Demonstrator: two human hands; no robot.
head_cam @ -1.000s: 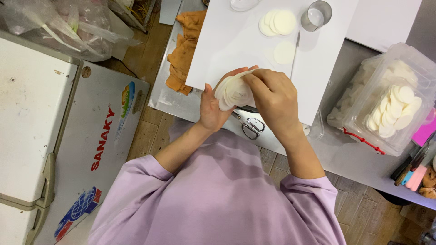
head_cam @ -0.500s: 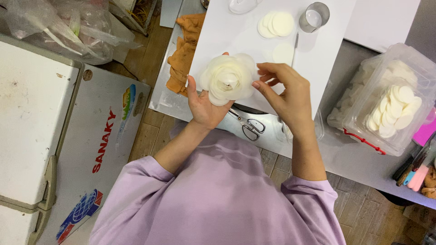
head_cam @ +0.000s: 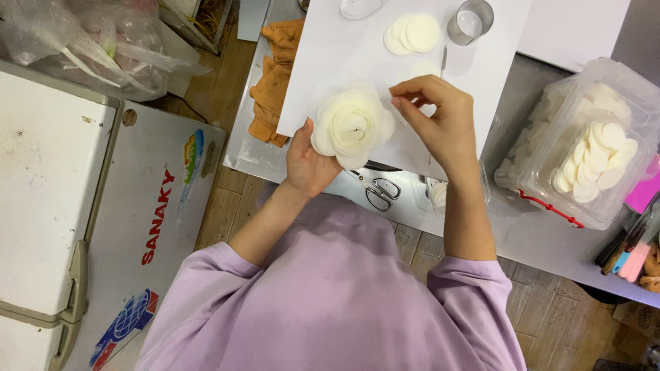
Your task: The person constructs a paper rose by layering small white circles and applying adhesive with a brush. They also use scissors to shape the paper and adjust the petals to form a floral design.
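Observation:
My left hand (head_cam: 307, 163) holds a white rose-shaped flower (head_cam: 351, 125) made of thin round petals, gripping it from beneath over the white board (head_cam: 323, 62). My right hand (head_cam: 440, 124) is just right of the flower, its fingertips pinched at the outer petal's edge. On the board's far end lie a few loose white discs (head_cam: 411, 34) beside a round metal cutter (head_cam: 470, 20).
A clear plastic tub (head_cam: 584, 148) of white discs sits at the right on the grey table (head_cam: 522, 220). Scissors (head_cam: 377, 191) lie at the table's near edge. An orange cloth (head_cam: 273, 79) lies left of the board. A white chest freezer (head_cam: 48, 199) stands at left.
The flower has opened out and turned face-up, and both hands have risen over the board. The right hand moved from covering the flower to its right edge.

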